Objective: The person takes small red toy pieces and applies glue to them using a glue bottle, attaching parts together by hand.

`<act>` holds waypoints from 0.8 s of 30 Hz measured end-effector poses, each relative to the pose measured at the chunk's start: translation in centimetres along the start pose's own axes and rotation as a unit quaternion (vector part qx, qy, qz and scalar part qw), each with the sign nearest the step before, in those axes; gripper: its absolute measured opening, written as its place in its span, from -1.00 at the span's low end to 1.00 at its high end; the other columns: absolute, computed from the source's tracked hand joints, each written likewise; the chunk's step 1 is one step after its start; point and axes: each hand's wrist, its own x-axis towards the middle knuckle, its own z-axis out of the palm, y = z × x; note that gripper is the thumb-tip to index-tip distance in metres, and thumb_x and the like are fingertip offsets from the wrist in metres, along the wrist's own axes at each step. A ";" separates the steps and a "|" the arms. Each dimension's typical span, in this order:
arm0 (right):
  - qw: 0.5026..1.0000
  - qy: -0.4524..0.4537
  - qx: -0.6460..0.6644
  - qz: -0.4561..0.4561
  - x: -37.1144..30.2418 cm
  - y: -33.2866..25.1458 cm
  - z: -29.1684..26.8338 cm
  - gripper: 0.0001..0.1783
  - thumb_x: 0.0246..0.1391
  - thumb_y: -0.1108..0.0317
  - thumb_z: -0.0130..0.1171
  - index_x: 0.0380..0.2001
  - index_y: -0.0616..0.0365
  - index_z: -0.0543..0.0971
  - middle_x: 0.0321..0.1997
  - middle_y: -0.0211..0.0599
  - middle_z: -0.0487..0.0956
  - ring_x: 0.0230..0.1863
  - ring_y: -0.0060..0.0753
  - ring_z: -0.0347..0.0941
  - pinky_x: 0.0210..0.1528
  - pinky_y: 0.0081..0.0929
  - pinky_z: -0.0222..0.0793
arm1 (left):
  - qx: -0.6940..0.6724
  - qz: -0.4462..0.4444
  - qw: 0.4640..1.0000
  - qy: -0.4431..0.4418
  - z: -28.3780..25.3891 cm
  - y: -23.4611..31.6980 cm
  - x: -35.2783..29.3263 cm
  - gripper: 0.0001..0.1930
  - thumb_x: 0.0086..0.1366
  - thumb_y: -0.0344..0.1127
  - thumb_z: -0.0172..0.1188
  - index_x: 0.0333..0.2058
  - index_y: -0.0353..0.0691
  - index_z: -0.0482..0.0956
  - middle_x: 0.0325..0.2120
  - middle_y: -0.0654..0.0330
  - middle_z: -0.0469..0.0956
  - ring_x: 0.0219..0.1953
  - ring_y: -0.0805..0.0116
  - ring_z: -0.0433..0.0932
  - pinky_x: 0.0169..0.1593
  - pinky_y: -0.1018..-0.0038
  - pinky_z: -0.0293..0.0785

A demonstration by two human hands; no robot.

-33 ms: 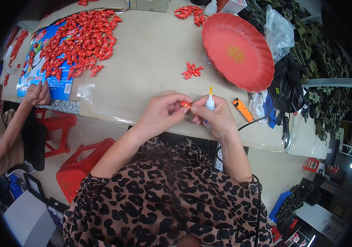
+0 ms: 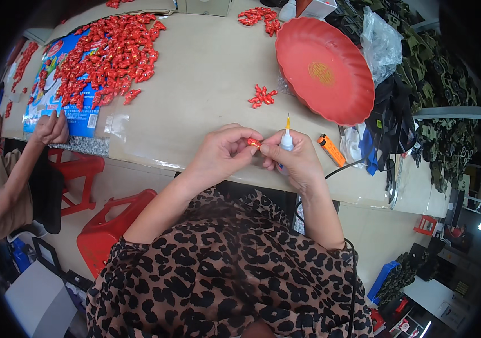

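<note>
My left hand (image 2: 223, 152) pinches a small red piece (image 2: 254, 142) at the table's near edge. My right hand (image 2: 299, 163) grips a small white glue bottle (image 2: 287, 139) with a yellow nozzle pointing up, and its thumb and fingertips also touch the red piece. The two hands meet over the beige tabletop (image 2: 206, 84). A small cluster of the same red pieces (image 2: 262, 97) lies just beyond my hands. A round red tray (image 2: 325, 70) sits tilted behind it to the right.
A large heap of red pieces (image 2: 111, 53) covers a blue printed sheet (image 2: 54, 107) at the left, where another person's hand (image 2: 52, 128) rests. An orange lighter (image 2: 330, 149), a clear plastic bag (image 2: 381, 42) and camouflage fabric (image 2: 443, 84) lie right. Red stools (image 2: 111, 225) stand below the table.
</note>
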 end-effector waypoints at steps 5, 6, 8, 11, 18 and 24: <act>1.000 -0.005 0.006 0.002 -0.2 -0.2 0.0 -0.92 -0.14 0.50 0.13 -0.53 0.28 0.46 -0.61 -0.33 0.48 -0.65 -0.64 0.38 -0.59 -0.75 0.30 | -0.012 0.003 1.000 0.003 0.2 0.2 -0.1 -0.84 0.07 -0.58 0.01 -0.31 -0.37 0.44 -0.43 0.32 0.33 -0.44 0.69 0.35 -0.43 0.76 0.28; 1.000 -0.004 -0.002 0.005 -0.1 -0.2 -0.1 -0.92 -0.15 0.50 0.13 -0.54 0.28 0.46 -0.61 -0.33 0.47 -0.65 -0.64 0.38 -0.60 -0.75 0.30 | -0.004 -0.003 1.000 -0.001 0.1 0.2 -0.1 -0.84 0.07 -0.58 0.01 -0.31 -0.37 0.44 -0.43 0.32 0.33 -0.44 0.70 0.35 -0.43 0.76 0.28; 1.000 -0.002 -0.010 0.010 -0.1 -0.2 -0.1 -0.92 -0.16 0.50 0.13 -0.54 0.28 0.46 -0.61 -0.34 0.47 -0.65 -0.64 0.37 -0.60 -0.75 0.30 | 0.002 -0.010 1.000 -0.007 0.1 0.1 -0.1 -0.84 0.07 -0.58 0.01 -0.31 -0.37 0.44 -0.44 0.32 0.32 -0.44 0.70 0.35 -0.42 0.76 0.28; 1.000 0.010 -0.014 0.020 0.1 -0.2 0.2 -0.93 -0.18 0.50 0.13 -0.56 0.27 0.46 -0.63 -0.35 0.47 -0.65 -0.65 0.37 -0.60 -0.75 0.30 | 0.009 0.003 1.000 0.004 0.1 -0.1 -0.1 -0.84 0.06 -0.57 0.02 -0.32 -0.36 0.44 -0.46 0.33 0.32 -0.47 0.71 0.33 -0.45 0.76 0.26; 0.999 0.021 -0.039 0.021 0.4 -0.7 0.7 -0.92 -0.19 0.50 0.13 -0.59 0.27 0.44 -0.66 -0.37 0.45 -0.66 -0.65 0.36 -0.61 -0.76 0.28 | 0.087 0.011 0.996 0.000 -0.4 -0.1 0.0 -0.79 0.02 -0.61 0.01 -0.31 -0.33 0.45 -0.44 0.29 0.33 -0.47 0.66 0.32 -0.43 0.75 0.27; 0.999 0.024 -0.044 0.003 -0.2 -0.3 0.4 -0.92 -0.19 0.53 0.12 -0.59 0.28 0.43 -0.64 -0.35 0.45 -0.66 -0.63 0.36 -0.60 -0.75 0.29 | 0.154 0.031 0.988 -0.008 -0.1 0.5 -0.2 -0.76 0.00 -0.62 0.02 -0.30 -0.32 0.45 -0.44 0.27 0.33 -0.47 0.65 0.34 -0.43 0.74 0.29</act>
